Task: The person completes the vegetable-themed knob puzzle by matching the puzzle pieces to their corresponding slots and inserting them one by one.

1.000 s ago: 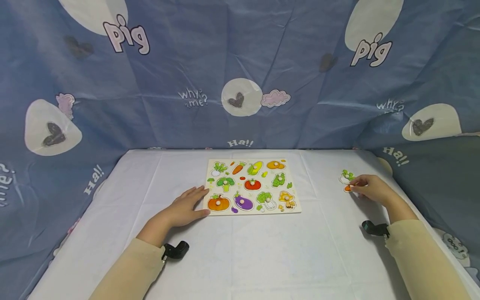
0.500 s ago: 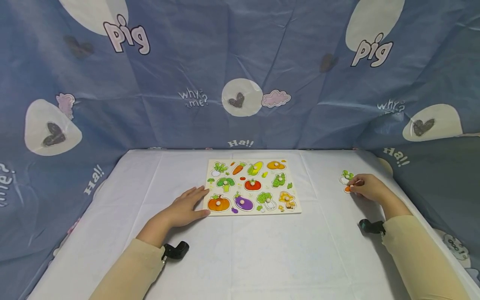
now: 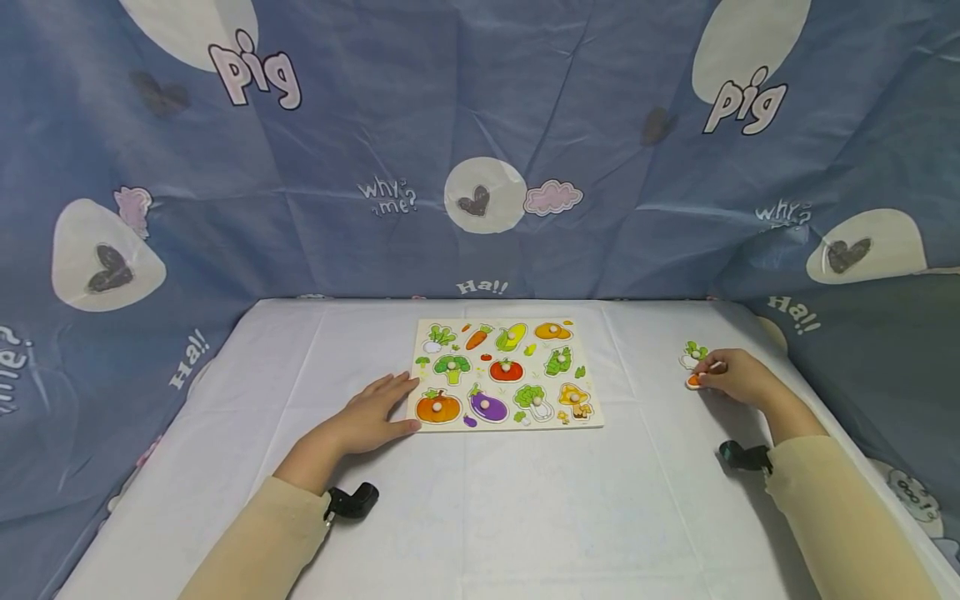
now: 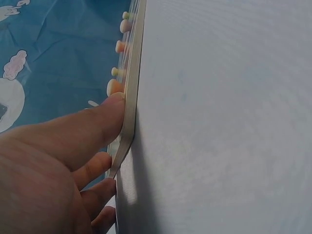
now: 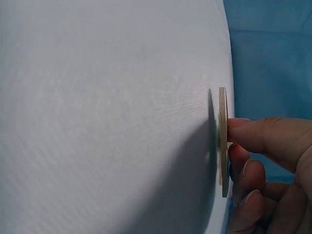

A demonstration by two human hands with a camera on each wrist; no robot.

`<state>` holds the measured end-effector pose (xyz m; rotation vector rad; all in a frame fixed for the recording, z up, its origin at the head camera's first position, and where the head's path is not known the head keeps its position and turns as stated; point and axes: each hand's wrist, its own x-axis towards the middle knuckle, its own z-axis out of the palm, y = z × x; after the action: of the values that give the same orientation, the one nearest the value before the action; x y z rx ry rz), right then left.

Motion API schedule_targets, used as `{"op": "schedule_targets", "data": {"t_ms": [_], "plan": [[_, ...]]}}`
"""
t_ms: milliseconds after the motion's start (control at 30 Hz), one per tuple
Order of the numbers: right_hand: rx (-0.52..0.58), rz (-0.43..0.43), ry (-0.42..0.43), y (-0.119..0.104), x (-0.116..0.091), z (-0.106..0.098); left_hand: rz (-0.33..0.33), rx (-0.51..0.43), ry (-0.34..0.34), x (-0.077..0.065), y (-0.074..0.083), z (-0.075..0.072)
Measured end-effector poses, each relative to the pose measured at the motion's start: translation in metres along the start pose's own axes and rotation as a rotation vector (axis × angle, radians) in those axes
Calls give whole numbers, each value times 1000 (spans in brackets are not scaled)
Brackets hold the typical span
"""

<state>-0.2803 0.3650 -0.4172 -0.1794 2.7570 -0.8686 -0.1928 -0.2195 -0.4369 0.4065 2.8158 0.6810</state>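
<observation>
My right hand (image 3: 737, 377) pinches an orange puzzle piece (image 3: 694, 382) at the right of the table. In the right wrist view, its thin wooden edge (image 5: 223, 141) stands slightly off the cloth, above its shadow; most of its picture is hidden. A green-and-white puzzle piece (image 3: 692, 357) lies just behind it. My left hand (image 3: 372, 414) rests at the left edge of the wooden vegetable puzzle board (image 3: 600, 400), its fingers spread along that side. The left wrist view shows the thumb (image 4: 114, 105) touching the board edge near a corner, beside several small knobs.
A white cloth (image 3: 525, 508) covers the table. Blue printed fabric (image 3: 600, 250) hangs behind it and along both sides. Each wrist carries a small black camera, such as the one at the left (image 3: 354, 502). Several vegetable pieces with knobs sit in the board.
My right hand has shifted slightly, and the orange piece has moved a little toward the left and nearer to me. My left hand and the board stay put.
</observation>
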Motion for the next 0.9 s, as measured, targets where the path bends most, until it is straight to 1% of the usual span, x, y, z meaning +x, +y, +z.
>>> {"op": "schedule_targets", "data": {"t_ms": [200,433,700,900], "plan": [[3,-10,-6,-11,-8,-1,18,6,8,0,-1,0],[-3,-64,-6,-25,-13,-3,21,6,9,-1,0,-1],[-29,-122,-5,-47,-16,-4,22,6,1,-1,0,-2],[-47,-145,-13,-65,-18,-3,27,7,5,-1,0,-2]]}}
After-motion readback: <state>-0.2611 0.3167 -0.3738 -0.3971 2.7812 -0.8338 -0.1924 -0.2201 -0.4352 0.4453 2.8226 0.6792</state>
